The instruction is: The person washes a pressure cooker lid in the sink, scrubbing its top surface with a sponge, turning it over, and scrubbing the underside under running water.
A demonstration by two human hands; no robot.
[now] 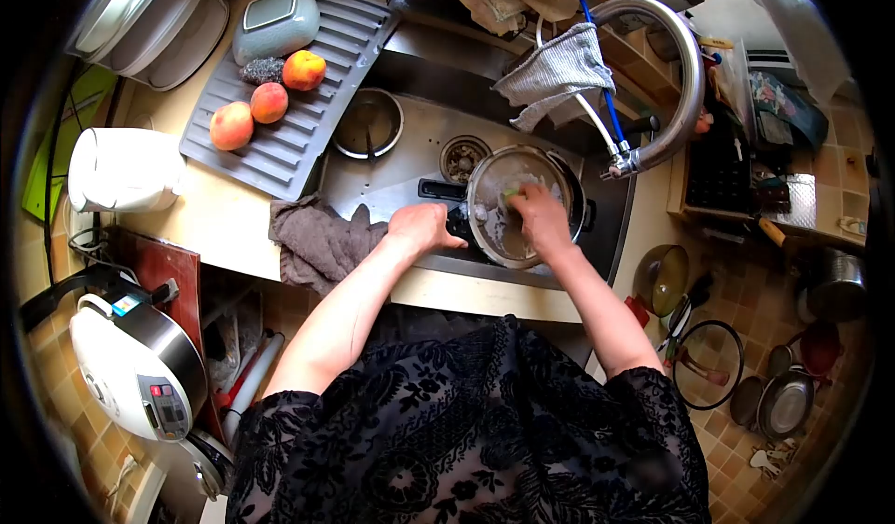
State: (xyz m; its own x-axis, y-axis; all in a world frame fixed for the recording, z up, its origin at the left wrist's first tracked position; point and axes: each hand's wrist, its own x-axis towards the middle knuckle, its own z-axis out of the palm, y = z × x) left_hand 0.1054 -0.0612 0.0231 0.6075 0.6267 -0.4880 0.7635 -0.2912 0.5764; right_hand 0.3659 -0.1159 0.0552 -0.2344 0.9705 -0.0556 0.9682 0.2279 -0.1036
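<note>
In the sink sits a round metal pot with soapy suds on its surface. My left hand is closed around the black handle at the pot's left side. The fingers of my right hand are pressed together on a small greenish thing, perhaps a sponge, against the pot's sudsy surface. Behind the pot is the drain strainer. A smaller metal pan lies farther left in the sink. Just left of my left hand, a brown cloth hangs over the counter edge.
A grey drying mat holds peaches, a dark fruit and a blue-grey dish. The curved faucet, draped with a grey cloth, arches at the right. A white container stands left, above a rice cooker.
</note>
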